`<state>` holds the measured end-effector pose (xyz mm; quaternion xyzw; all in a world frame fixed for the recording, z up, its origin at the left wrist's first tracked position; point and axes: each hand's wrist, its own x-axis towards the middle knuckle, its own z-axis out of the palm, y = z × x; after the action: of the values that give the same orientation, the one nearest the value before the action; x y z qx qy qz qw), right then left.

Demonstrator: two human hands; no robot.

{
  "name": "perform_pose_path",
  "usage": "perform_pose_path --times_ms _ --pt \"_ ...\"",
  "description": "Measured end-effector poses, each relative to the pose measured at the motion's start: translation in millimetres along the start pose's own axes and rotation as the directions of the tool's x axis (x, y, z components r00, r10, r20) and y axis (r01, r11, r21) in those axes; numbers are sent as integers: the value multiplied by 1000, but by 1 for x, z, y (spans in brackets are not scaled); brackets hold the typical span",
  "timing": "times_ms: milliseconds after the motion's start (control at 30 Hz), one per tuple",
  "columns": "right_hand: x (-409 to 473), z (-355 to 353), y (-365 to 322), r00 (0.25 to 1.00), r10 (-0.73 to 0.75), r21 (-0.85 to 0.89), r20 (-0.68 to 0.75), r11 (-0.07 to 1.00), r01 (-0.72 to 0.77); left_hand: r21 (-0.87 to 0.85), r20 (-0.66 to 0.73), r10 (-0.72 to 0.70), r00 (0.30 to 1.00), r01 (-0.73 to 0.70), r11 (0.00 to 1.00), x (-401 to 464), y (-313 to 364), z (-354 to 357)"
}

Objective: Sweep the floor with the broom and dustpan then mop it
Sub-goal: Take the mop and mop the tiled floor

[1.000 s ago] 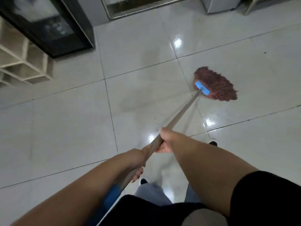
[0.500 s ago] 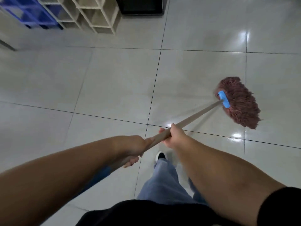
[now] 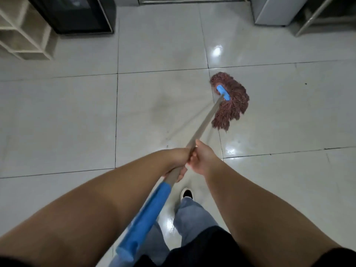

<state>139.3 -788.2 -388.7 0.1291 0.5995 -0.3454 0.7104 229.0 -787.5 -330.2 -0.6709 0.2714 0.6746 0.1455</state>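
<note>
Both hands are clamped on the mop pole [image 3: 204, 122], the left hand [image 3: 178, 160] lower, just above the blue grip [image 3: 146, 218], the right hand [image 3: 202, 160] just above it. The pole looks stiff and light. The mop head [image 3: 232, 105] lies on the floor [image 3: 77, 112], soft, likely damp and draggy. The pole's near end is cut off; no broom or dustpan shows.

Glossy white floor tiles [image 3: 67, 116] with dark grout lines, ceiling light glaring off in spots. Beige cubby shelf [image 3: 23, 33] top left, black glass-front cabinet [image 3: 77, 14] right beside it. Grey-white appliance [image 3: 275, 10] and metal frame legs [image 3: 316, 14] top right.
</note>
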Motion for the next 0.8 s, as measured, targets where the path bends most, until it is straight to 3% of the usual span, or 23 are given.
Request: perform_pose_path --times_ms 200,400,633,800 --pt "3 -10 -9 998 -59 -27 9 998 59 -43 -11 -6 1000 5 999 11 -2 7" --pt "18 38 57 999 -33 -86 12 996 34 -61 -33 -46 998 44 997 -2 -100 -50" --pt "13 112 253 978 207 -243 29 950 -194 -71 -54 -83 995 79 994 -33 -316 -151" --pt "-15 180 423 919 394 -446 19 826 -344 -95 -123 -142 982 130 987 -83 -486 -220"
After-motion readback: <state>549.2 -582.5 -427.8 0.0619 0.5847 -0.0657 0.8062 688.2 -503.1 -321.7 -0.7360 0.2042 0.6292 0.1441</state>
